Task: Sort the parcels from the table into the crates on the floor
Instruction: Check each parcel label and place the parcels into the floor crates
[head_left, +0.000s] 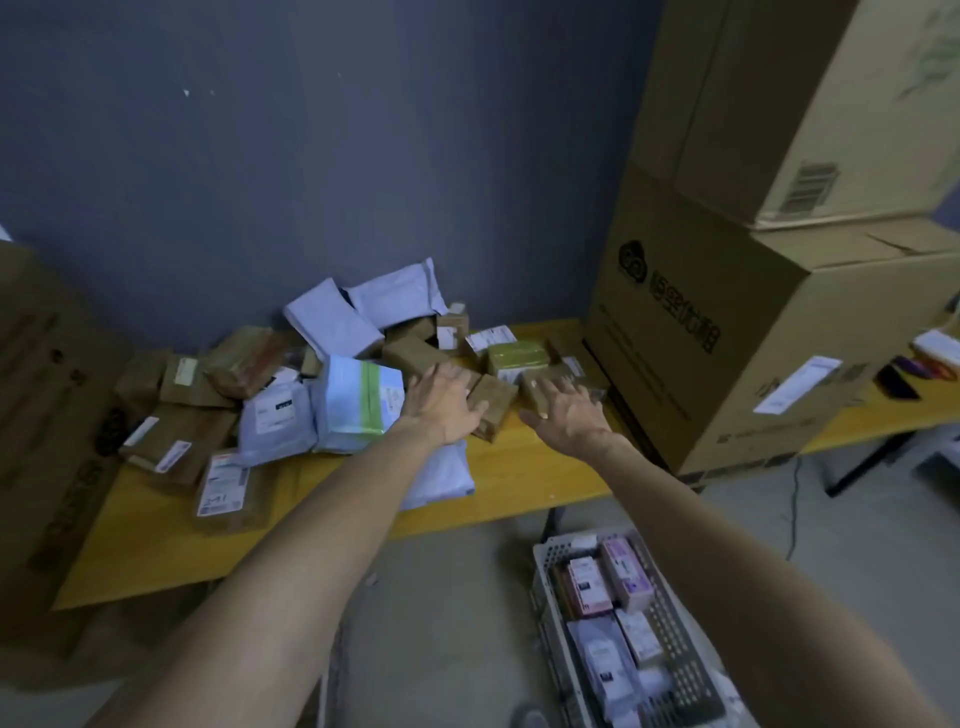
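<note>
A heap of parcels covers the back of the yellow table (519, 467): brown boxes, white mailer bags and a pale blue packet with a green stripe (358, 402). My left hand (447, 402) stretches out with spread fingers over a small brown box (493, 402). My right hand (569, 413) reaches with fingers spread toward another brown parcel (540, 384) beside it. Neither hand grips anything. A grey perforated crate (670, 623) on the floor at the lower right holds several small parcels.
Two large cardboard cartons (753, 322) are stacked on the table's right end, close to my right hand. Another tall carton (41, 415) stands at the left. A white mailer bag (441, 473) lies under my left forearm. A blue-grey wall backs the table.
</note>
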